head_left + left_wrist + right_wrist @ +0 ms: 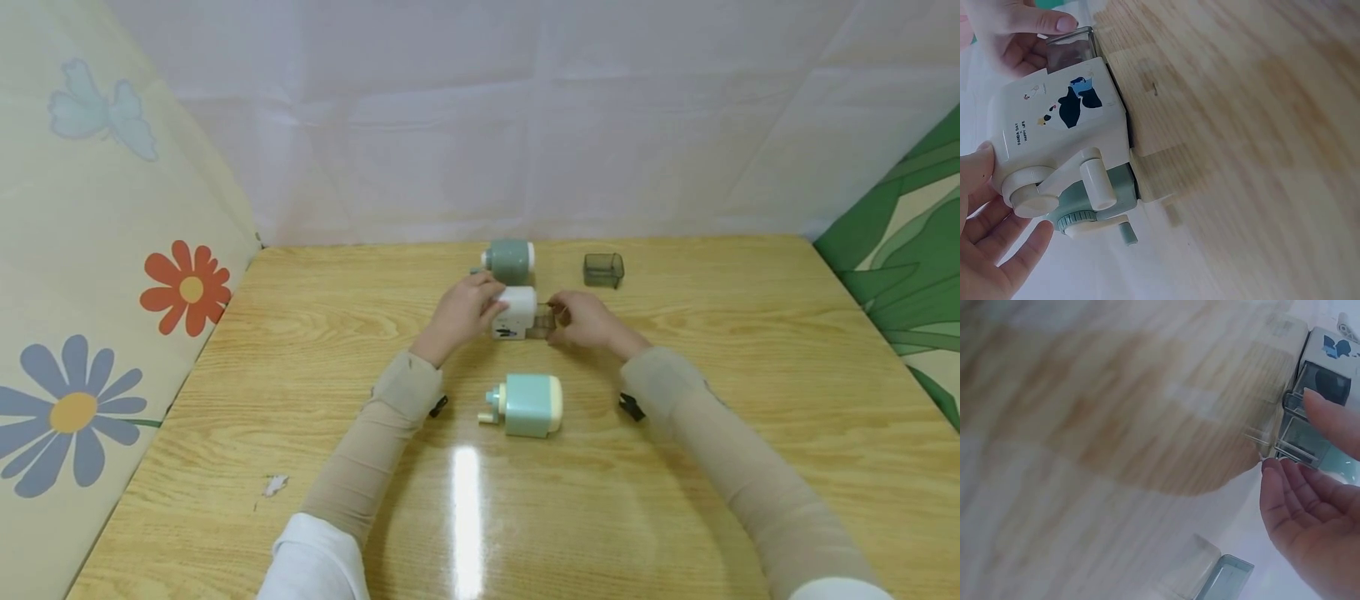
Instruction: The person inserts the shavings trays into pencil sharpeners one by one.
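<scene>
The left hand (463,310) wraps around the crank end of a white pencil sharpener (515,311), thumb and fingers curled against its body. The left wrist view shows only the thumb tip and a few fingers (1017,259) at the frame's edge, so most of the palm is cut off. It does show the sharpener's panda print and its crank (1082,181) plainly.

On the sharpener's other end, the right hand (588,319) pinches a clear shavings drawer (542,320) between thumb and fingertips. The drawer sticks partly out of the body. In the right wrist view the drawer (1302,434) is blurred and the finger (1334,419) crosses in front of it, so how deep it sits inside cannot be made out. The palm below it lies relaxed, fingers half extended.

Just beyond the left hand lies a grey-green pencil sharpener (509,256) on its side; in the left wrist view it is half hidden behind the white one. Beyond the right hand, a little apart, stands a separate dark clear drawer (603,270). Between the forearms, on the near side of both hands, a mint pencil sharpener (528,405) rests with its crank toward the left arm. All of these sit on a wooden table (300,333), where a bright streak of glare lies just nearer than the mint sharpener.
</scene>
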Demonstrator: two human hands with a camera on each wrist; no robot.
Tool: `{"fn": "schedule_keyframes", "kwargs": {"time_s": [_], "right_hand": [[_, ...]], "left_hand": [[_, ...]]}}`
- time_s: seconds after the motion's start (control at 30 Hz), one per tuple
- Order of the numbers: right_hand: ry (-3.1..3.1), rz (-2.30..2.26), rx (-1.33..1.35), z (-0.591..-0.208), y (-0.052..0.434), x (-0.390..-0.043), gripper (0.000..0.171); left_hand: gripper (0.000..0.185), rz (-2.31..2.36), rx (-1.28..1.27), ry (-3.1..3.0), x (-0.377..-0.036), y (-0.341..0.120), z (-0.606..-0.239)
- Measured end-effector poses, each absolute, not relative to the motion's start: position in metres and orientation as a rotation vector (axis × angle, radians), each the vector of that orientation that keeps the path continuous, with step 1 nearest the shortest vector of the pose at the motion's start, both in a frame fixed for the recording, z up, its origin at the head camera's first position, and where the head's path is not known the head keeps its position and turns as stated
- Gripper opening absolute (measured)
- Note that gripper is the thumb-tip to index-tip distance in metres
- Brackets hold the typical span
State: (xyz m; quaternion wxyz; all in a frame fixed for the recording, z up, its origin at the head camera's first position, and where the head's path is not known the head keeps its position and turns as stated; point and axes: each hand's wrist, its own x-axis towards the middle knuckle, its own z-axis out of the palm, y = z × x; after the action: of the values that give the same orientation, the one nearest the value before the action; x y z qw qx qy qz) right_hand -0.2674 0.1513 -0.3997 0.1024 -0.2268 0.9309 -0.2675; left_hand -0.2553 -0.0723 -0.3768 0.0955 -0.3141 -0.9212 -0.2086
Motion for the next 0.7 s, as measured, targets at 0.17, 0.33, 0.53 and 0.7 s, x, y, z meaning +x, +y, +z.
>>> {"fn": "schedule_keyframes", "kwargs": {"time_s": [0.17,0.33,0.53,0.7], "right_hand": [[2.753,-0.798,-0.668,-0.400,0.149,-0.268,0.056],[2.751,-0.802,-0.679,-0.401,0.145,-0.269,0.054],[2.763,-0.789,-0.694,-0.401,0.143,-0.268,0.054],[2.764,-0.782,-0.680,-0.400,0.141,-0.268,0.054]], "left_hand": [[0.030,-0.627,-0.919,-2.741,-0.255,-0.072,-0.377],[0.030,-0.614,-0.918,-2.744,-0.255,-0.071,-0.377],[0.030,-0.612,-0.922,-2.749,-0.254,-0.070,-0.376],[0.030,-0.612,-0.918,-2.742,-0.254,-0.071,-0.376]]}}
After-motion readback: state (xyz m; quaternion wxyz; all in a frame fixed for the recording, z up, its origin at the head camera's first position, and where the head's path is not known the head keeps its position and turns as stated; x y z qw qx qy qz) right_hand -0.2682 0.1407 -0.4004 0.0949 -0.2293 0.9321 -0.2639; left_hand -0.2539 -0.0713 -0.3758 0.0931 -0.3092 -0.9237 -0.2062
